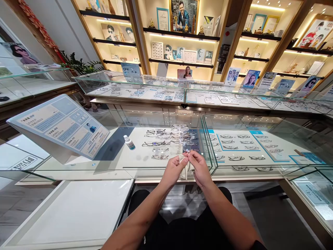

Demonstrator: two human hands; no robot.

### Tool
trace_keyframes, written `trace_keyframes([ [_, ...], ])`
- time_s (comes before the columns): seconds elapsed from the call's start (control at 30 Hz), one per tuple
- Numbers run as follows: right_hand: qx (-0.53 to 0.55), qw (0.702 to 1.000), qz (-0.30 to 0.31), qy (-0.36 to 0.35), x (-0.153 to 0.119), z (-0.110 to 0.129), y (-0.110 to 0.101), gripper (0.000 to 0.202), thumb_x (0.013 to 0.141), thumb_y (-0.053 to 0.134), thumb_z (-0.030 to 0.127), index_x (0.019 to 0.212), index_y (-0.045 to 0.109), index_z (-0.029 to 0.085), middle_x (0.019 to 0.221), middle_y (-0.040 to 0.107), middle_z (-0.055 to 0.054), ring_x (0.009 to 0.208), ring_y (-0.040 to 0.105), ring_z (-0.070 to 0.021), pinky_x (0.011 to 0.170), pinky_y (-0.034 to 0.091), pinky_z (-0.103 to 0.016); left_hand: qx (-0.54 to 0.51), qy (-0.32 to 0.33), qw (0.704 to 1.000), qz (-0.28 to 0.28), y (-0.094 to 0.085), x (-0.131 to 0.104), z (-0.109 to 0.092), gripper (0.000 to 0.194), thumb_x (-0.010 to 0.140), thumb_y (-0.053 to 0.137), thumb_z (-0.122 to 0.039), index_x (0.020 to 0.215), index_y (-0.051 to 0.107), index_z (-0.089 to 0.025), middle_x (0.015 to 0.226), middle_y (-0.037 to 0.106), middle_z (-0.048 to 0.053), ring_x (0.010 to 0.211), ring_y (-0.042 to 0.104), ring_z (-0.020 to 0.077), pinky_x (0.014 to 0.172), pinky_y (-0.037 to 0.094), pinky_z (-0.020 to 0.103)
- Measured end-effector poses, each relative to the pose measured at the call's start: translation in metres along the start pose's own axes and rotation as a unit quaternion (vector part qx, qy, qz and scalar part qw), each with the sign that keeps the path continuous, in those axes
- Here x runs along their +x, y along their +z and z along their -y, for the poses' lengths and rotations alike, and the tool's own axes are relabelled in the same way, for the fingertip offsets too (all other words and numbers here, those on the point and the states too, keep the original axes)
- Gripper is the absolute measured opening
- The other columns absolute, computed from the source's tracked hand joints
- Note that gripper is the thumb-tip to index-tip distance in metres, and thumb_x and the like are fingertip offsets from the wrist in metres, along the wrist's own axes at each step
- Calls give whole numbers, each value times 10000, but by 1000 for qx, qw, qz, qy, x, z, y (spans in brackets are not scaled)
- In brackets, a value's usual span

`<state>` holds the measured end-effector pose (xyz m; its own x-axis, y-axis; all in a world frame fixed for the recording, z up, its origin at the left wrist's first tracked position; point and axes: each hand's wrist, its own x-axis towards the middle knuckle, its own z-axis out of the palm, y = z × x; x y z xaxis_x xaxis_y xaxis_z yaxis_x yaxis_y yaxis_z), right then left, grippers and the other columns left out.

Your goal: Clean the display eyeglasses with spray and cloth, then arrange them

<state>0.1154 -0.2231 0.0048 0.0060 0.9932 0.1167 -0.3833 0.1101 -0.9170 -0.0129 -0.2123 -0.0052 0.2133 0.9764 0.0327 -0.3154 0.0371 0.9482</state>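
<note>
Both my hands meet over the front edge of a glass display case (145, 166). My left hand (173, 169) is closed on a pale cloth (184, 172) that hangs below the fingers. Pinched at its fingertips, my right hand (199, 168) touches the same cloth and a pair of glasses (187, 146), whose lens shows just above the fingers. How the glasses are shared between the two hands is hard to make out. To the left, a small white bottle (129, 142) stands upright on the glass top.
A large folded info card (65, 126) stands on the case at left. Rows of glasses (156, 143) lie under the glass. An open white drawer (75, 211) juts out at lower left. Behind are more glass cases (145, 92) and lit shelves (182, 64).
</note>
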Motion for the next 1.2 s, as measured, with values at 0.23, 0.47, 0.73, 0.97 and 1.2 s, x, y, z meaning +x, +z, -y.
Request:
trace_keyframes([
  [0.23, 49, 998, -15, 39, 2, 0, -4, 318, 812, 843, 542, 852, 773, 234, 1005, 763, -46, 912, 655, -217, 857, 511, -334, 3, -28, 993, 112, -10, -6, -7, 546, 760, 905, -504, 1149, 748, -155, 966, 745, 68, 883, 658, 192, 842, 501, 286],
  [0.47, 49, 997, -27, 47, 2, -7, -2, 337, 821, 833, 558, 865, 766, 230, 1005, 777, -50, 887, 659, -216, 822, 508, -327, 27, -14, 992, 120, -11, -8, -8, 567, 801, 866, -525, 1204, 723, -151, 917, 725, 60, 847, 642, 194, 806, 498, 283],
  [0.73, 20, 1000, -6, 10, -2, -8, 1, 284, 863, 814, 520, 851, 775, 239, 968, 770, -34, 889, 665, -207, 857, 505, -324, 23, 1, 998, 52, -7, -3, -2, 518, 875, 747, -642, 1066, 761, -161, 849, 718, 49, 804, 626, 189, 821, 514, 304],
  [0.97, 70, 996, -31, 50, 1, -4, -5, 298, 799, 877, 502, 867, 808, 221, 938, 779, -37, 820, 671, -187, 767, 530, -300, 1, -56, 983, 173, -23, -5, -13, 527, 873, 781, -592, 1131, 716, -137, 837, 686, 39, 731, 586, 152, 712, 471, 258],
  [1.2, 105, 992, -43, 60, -2, -10, 1, 297, 749, 918, 482, 830, 757, 246, 938, 798, -23, 804, 689, -190, 793, 548, -314, 15, -36, 997, 72, -8, -7, 3, 589, 815, 828, -606, 1134, 680, -133, 837, 658, 13, 728, 557, 140, 700, 451, 248],
])
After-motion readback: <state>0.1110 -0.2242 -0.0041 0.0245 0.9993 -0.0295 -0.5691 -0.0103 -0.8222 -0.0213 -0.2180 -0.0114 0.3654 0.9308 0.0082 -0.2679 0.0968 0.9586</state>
